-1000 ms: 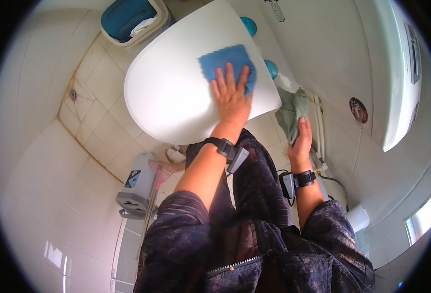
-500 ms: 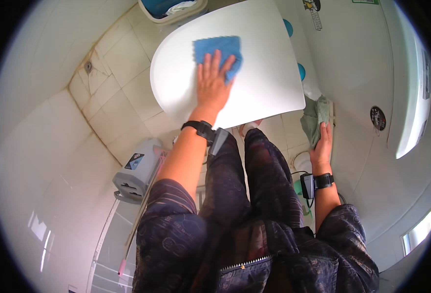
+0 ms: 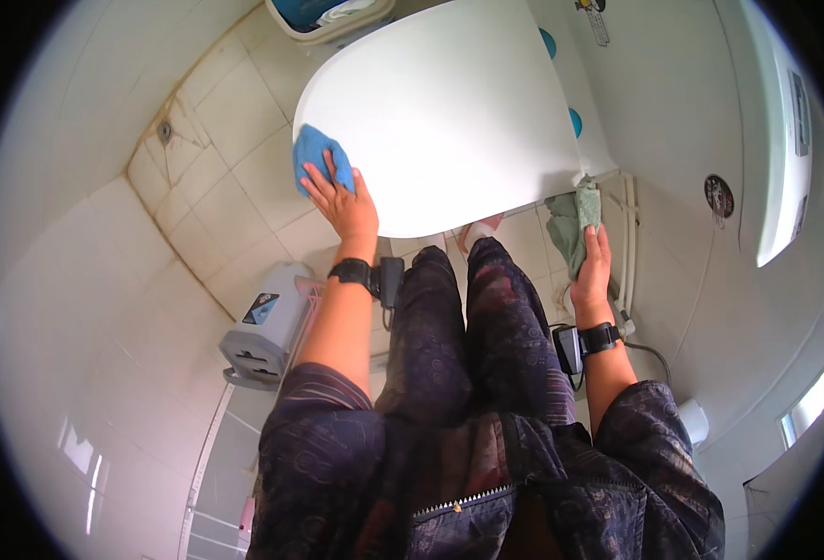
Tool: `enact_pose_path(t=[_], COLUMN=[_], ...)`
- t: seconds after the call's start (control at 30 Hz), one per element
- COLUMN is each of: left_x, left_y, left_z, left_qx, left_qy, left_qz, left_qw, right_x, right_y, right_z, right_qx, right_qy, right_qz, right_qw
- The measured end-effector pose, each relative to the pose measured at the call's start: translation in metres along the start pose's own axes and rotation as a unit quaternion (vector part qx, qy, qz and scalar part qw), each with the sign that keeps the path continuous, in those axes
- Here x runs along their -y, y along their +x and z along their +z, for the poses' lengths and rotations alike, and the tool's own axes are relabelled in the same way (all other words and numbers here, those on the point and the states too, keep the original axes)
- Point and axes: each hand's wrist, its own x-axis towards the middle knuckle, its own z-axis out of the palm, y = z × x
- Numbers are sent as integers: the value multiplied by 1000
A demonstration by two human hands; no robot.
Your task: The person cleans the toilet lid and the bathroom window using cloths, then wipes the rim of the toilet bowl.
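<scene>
My left hand [image 3: 345, 207] presses a blue cloth [image 3: 316, 161] against the left rim of a large white rounded panel [image 3: 449, 117], which looks like a lid. The fingers lie over the cloth, and part of it folds past the edge. Off the panel's near right corner, my right hand [image 3: 593, 271] holds a crumpled grey-green cloth [image 3: 569, 229] between thumb and fingers. The cloth's upper end reaches close to that corner; whether it touches cannot be made out.
A tub [image 3: 342, 26] with blue and white contents stands beyond the panel. To the left are a grey plastic container [image 3: 267, 322] and a floor drain [image 3: 165, 132]. On the right rises a white appliance-like body [image 3: 692, 112], with pipes [image 3: 630, 243] below. My feet are under the panel's near edge.
My left hand has slid the blue cloth from the panel's upper middle left and nearer, to its rim. My right hand, with the green cloth, has shifted slightly left.
</scene>
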Motion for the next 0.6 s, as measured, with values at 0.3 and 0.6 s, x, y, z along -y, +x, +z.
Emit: enact_pose_path(t=[0.3,0.6], left_x=[-13,-35], left_y=[-105,-121], left_z=[22,19], left_qx=[86,174], left_qy=[28,24], left_qz=[77,401], left_qw=[993,899], right_x=[-10,-19], right_y=[-1,3], right_z=[-6,-19], right_qx=[-24,-27], right_qy=[11,24], right_qz=[21,13], right_qw=[999,999])
